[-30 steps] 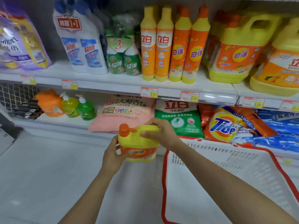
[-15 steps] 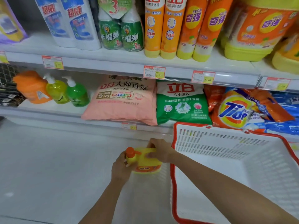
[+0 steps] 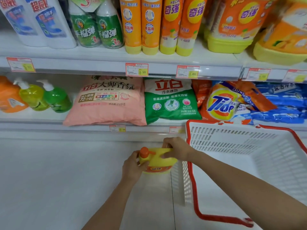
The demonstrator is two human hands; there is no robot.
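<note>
The right hand [image 3: 177, 149] curls round the handle of the yellow jug [image 3: 156, 163]; the left hand [image 3: 132, 166] wraps its side below the orange cap [image 3: 144, 151]. The jug hangs between both hands, with the basket [image 3: 190, 163] just right of the right hand. It probably goes in there: lift it clear of the rim, keep it upright, lower it gently.

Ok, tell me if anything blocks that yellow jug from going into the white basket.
Nothing loose does. The left hand and right hand hold the yellow jug just outside the basket; only its left wall and red rim lie between, so the jug likely needs lifting over the rim.
</note>
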